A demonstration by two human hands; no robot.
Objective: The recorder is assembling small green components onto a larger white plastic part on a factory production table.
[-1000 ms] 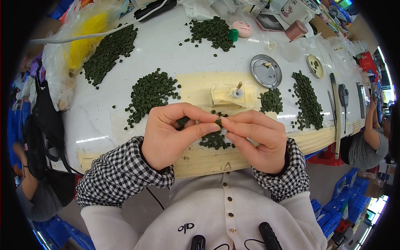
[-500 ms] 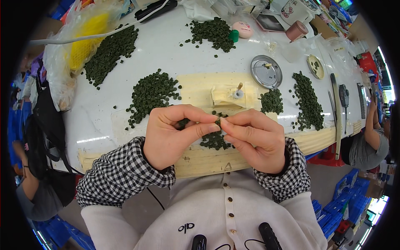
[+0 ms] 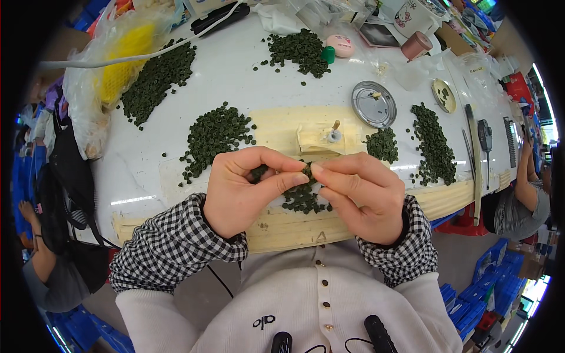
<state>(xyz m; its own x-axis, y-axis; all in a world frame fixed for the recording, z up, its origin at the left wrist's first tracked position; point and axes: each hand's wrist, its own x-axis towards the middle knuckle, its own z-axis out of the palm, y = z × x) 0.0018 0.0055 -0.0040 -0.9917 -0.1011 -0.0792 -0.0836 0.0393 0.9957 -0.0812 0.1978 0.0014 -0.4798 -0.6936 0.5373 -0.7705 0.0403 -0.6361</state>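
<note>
My left hand and my right hand meet over the near edge of the table, closed in a pinch. Between their fingertips is a small dark green piece, mostly covered by the fingers. More dark green bits show in the gap between my left thumb and forefinger; whether they are held or lie behind, I cannot tell. Under the hands lies a small pile of round dark green pieces. Just beyond stands a cream, tape-covered block with a short peg and a small whitish cylinder on it.
Larger piles of green pieces lie at left, far left, far middle and right. A round metal lid sits beyond the block. Long flat strips and a dark handheld tool lie right. A white cable crosses far left.
My right fingertips have shifted slightly around the small green piece. Both hands otherwise stay in nearly the same place, and the view has shifted a little.
</note>
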